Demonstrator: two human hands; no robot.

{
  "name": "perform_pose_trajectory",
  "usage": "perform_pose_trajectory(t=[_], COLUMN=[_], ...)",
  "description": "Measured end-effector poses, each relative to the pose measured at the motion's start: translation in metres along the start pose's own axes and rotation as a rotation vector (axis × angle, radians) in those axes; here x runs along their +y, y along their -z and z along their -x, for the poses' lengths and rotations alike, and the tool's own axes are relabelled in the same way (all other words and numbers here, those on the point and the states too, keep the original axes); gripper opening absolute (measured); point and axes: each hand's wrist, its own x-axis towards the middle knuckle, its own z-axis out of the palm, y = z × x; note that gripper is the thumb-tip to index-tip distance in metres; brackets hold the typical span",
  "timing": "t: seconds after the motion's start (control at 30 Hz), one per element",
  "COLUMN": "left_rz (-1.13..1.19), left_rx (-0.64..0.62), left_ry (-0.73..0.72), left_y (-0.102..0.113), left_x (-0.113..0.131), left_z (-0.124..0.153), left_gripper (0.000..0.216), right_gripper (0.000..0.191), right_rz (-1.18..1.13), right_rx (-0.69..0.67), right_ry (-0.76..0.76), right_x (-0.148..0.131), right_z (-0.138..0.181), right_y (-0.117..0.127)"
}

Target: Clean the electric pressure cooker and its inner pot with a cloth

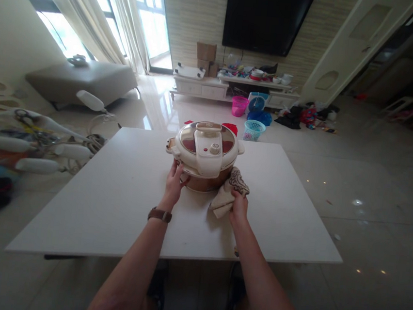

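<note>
Right now, a pressure cooker [206,157] stands upright near the middle of the white worktop [115,190], its pale lid on and the brown body showing below. A round knob [214,148] and a small red button [205,149] sit on the lid's front panel, with a raised handle [208,127] behind them.

The left hand [174,183] is against the cooker's left side, just under the lid's edge; its fingers touch there, but whether they close on anything I cannot tell. A dark watch [160,214] circles that wrist. The right hand [239,206] has its fingers clamped on a folded beige cloth [225,197] with a brown pattern, which is at the cooker's front right side; I cannot tell whether cloth and cooker touch.

Beyond the worktop's far edge, a light blue basket [254,130] stands on the tiled floor [351,203], with a pink basket [239,107] farther back, near a low white cabinet [213,92]. A large black television [269,17] hangs above. To the left are a grey footstool [85,80] and pale curtains [86,16], and nearer, a lamp [90,100] with several white shades.
</note>
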Motion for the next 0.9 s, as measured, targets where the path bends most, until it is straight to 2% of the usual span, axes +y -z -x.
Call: perform_pose_trajectory(t=[0.17, 0.23, 0.3, 0.37, 0.47, 0.5, 0.57, 0.73, 0.9], left_rz=[-0.083, -0.16, -0.222, -0.185, 0.064, 0.149, 0.258, 0.298, 0.277], left_rx=[0.098, 0.139, 0.157, 0.073, -0.223, -0.298, -0.345, -0.26, -0.276], left_ry=[0.022, 0.078, 0.21, 0.402, 0.649, 0.695, 0.75, 0.812, 0.836], left_y=[-0.003, -0.003, -0.004, -0.007, -0.014, -0.016, -0.02, -0.026, -0.03], left_x=[-0.009, -0.015, -0.021, -0.026, -0.027, -0.025, -0.021, -0.02, -0.027], left_z=[0.018, 0.033, 0.052, 0.073, 0.097, 0.102, 0.105, 0.092, 0.087], left_gripper=[0.055, 0.048, 0.042, 0.037, 0.038, 0.038, 0.037, 0.032, 0.035], right_gripper=[0.028, 0.028, 0.028, 0.03, 0.034, 0.035, 0.037, 0.043, 0.041], right_rz=[0.056, 0.101, 0.143, 0.169, 0.179, 0.178, 0.188, 0.275, 0.319], right_rx=[-0.088, -0.19, -0.346, -0.505, -0.652, -0.669, -0.655, -0.559, -0.593], right_ry=[-0.048, -0.102, -0.239, -0.422, -0.59, -0.595, -0.533, -0.262, -0.213], right_x=[-0.009, -0.015, -0.021, -0.028, -0.037, -0.039, -0.042, -0.042, -0.04], right_z=[0.009, 0.013, 0.02, 0.029, 0.041, 0.044, 0.046, 0.034, 0.022], right_y=[0.007, 0.012, 0.017, 0.022, 0.024, 0.024, 0.021, 0.014, 0.015])
